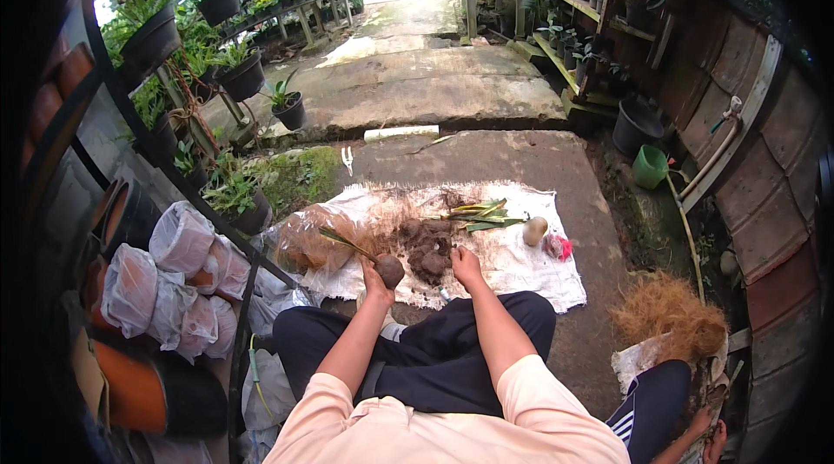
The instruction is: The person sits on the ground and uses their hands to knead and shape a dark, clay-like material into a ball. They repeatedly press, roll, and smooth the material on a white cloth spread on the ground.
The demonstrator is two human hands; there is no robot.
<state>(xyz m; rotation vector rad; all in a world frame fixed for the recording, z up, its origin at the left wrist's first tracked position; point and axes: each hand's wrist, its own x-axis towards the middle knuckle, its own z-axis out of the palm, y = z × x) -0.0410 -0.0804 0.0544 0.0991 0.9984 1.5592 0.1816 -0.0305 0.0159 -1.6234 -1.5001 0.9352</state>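
My left hand point(376, 283) holds a round ball of dark soil point(389, 270), from which a long leafy stem point(348, 242) points up and left. My right hand point(466, 267) is at the right edge of a heap of dark soil point(427, 246); whether its fingers grip anything is unclear. Both lie over a worn white woven sack point(515, 275) spread on the ground. Behind the heap are cut green and yellow leaves point(485, 215). To the right sit a rounded pale brown object point(535, 231) and a red and clear plastic bundle point(558, 247). A clear plastic bag of brown fibre point(319, 239) lies at left.
Plastic-wrapped pots point(186, 239) are stacked at left, near hanging potted plants point(240, 76). White-handled pruning shears point(347, 161) lie beyond the sack. At right are a green plastic container point(649, 167), coconut fibre point(674, 314) and another person's hands point(710, 435).
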